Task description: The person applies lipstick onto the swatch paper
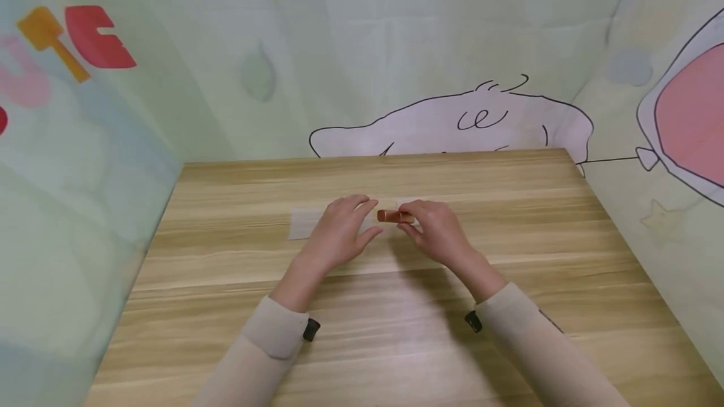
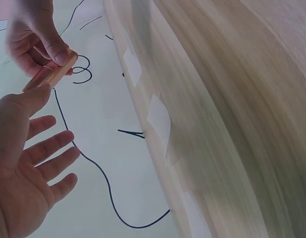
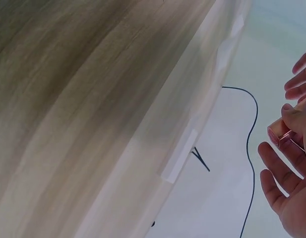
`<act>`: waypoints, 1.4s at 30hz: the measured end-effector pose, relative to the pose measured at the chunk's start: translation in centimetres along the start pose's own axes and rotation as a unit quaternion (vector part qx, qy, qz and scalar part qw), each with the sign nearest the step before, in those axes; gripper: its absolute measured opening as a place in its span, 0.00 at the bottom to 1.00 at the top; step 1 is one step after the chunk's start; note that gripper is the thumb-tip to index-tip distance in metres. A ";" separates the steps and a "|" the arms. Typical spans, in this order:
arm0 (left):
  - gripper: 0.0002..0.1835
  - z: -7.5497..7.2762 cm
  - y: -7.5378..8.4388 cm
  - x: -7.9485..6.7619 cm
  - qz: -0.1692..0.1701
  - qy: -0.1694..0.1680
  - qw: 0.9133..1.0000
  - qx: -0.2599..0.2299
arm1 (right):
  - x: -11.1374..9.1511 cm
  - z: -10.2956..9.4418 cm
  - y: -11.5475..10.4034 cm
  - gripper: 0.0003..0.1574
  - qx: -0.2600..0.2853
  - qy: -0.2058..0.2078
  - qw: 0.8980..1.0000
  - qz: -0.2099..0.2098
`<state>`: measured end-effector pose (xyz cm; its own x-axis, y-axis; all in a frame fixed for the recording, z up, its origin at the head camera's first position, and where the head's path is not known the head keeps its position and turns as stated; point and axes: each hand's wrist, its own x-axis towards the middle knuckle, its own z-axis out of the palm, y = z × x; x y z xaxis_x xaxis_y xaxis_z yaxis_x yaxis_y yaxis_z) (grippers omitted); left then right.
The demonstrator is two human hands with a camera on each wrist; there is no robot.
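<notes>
A small copper-coloured tube [image 1: 388, 215], shiny and lipstick-sized, is held above the table by my right hand [image 1: 440, 231]. In the left wrist view the right thumb and fingers pinch the tube [image 2: 54, 73] near one end. The right wrist view shows its round end [image 3: 274, 136] sticking out past the right fingers. My left hand [image 1: 338, 231] hovers to the left of the tube, its fingers spread and relaxed, gripping nothing. Its thumb tip overlaps the tube's near end in the left wrist view.
Under the hands lies the wood-grain table [image 1: 362, 344]. Flat white pieces of paper [image 1: 303, 223] lie on it, one partly behind the left hand; several strips [image 2: 159, 120] show in the left wrist view. A printed cloth backdrop [image 1: 367, 43] stands behind the table's far edge.
</notes>
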<state>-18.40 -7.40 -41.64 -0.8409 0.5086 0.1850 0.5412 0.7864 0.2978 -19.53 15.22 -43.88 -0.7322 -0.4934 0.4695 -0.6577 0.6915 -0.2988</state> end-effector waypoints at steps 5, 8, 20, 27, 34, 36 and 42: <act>0.27 -0.4 -0.1 -0.3 0.006 0.007 1.000 0.009 | 0.3 0.0 -0.5 0.16 -0.024 -0.009 1.000 -0.017; 0.26 -0.6 -0.2 -0.7 0.009 0.015 1.000 0.010 | 0.6 0.1 -0.8 0.16 -0.035 -0.016 0.999 -0.028; 0.22 -0.3 -0.3 -1.8 0.009 0.046 0.999 0.003 | 1.8 1.0 -2.1 0.09 -0.077 -0.019 0.993 -0.085; 0.18 -0.4 -0.3 -2.0 0.013 0.061 0.998 0.026 | 2.1 1.3 -3.0 0.09 -0.095 -0.018 0.991 -0.097; 0.16 -0.5 -0.2 -1.8 0.002 0.058 0.998 0.027 | 2.3 1.3 -3.2 0.09 -0.099 -0.020 0.990 -0.103; 0.15 -0.4 0.0 -1.6 -0.001 0.052 0.998 0.023 | 2.2 1.1 -3.1 0.09 -0.100 -0.024 0.990 -0.101; 0.14 -0.3 0.7 -0.8 0.015 0.036 0.999 0.010 | 1.6 0.4 -2.4 0.09 -0.102 -0.020 0.990 -0.096</act>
<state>-17.41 -7.36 -41.32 -0.8222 0.5056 0.2614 0.5654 0.7784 0.2726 -19.25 12.53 -42.77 -0.6061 -0.6443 0.4665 -0.7392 0.6728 -0.0311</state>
